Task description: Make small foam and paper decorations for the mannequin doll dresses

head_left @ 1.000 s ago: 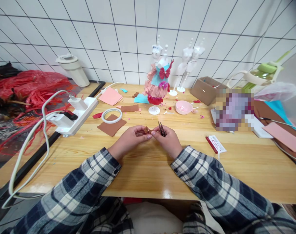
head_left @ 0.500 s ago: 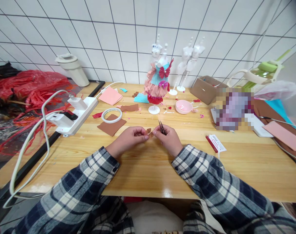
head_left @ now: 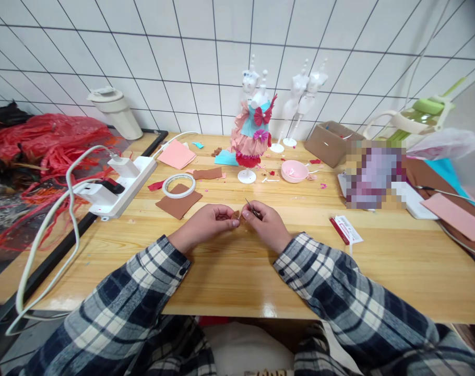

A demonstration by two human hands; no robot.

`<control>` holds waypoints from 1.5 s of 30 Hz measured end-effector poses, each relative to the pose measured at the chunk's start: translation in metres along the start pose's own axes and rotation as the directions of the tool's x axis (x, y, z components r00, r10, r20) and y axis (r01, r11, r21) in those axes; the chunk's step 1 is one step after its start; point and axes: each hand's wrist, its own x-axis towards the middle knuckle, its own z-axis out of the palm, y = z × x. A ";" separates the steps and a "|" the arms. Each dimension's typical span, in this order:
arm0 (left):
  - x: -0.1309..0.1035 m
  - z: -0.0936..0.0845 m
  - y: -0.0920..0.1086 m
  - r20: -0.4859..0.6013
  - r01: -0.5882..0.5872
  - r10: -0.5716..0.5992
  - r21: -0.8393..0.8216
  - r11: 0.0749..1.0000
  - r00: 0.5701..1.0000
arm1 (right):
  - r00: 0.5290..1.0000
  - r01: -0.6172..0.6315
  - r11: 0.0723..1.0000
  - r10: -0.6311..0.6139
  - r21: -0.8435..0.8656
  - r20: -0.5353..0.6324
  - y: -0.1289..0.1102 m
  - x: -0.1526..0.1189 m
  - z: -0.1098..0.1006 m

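Note:
My left hand (head_left: 216,222) pinches a small pleated piece of brown paper (head_left: 236,214) between thumb and fingertips, low over the table. Close beside it, my right hand (head_left: 268,222) is closed around a slim dark pointed tool (head_left: 255,212); whether it is tweezers or small scissors I cannot tell. The right thumb and fingertip come up against the edge of the brown piece. Beyond the hands stands a small dress form (head_left: 257,125) in a blue, pink and red paper dress with bows. Left of my hands lie a brown paper square (head_left: 179,204) and a tape roll (head_left: 178,186).
A pink bowl (head_left: 295,171) and paper scraps lie near the dress form. White bare forms (head_left: 299,104) and a cardboard box (head_left: 330,143) stand behind. At left are a power strip (head_left: 133,180) with cables and a white cup (head_left: 116,112). A card (head_left: 346,230) lies at right.
The tool in my right hand has turned: its prongs pointed up before, and now one thin tip leans to the left. My left hand keeps its pinch, almost in the same place.

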 end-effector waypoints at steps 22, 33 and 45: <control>-0.001 -0.002 -0.001 -0.019 -0.036 0.037 0.062 0.997 0.999 | 0.995 -0.089 0.987 0.083 0.135 0.051 -0.004 0.002 -0.003; -0.005 0.001 0.007 0.030 -0.073 0.068 0.246 0.966 0.997 | 0.998 0.020 1.000 -0.018 -0.016 0.067 0.003 0.002 -0.002; -0.002 0.002 0.002 -0.074 -0.021 0.020 -0.009 1.000 0.997 | 0.995 -0.031 0.998 0.026 0.054 0.092 0.003 0.000 0.003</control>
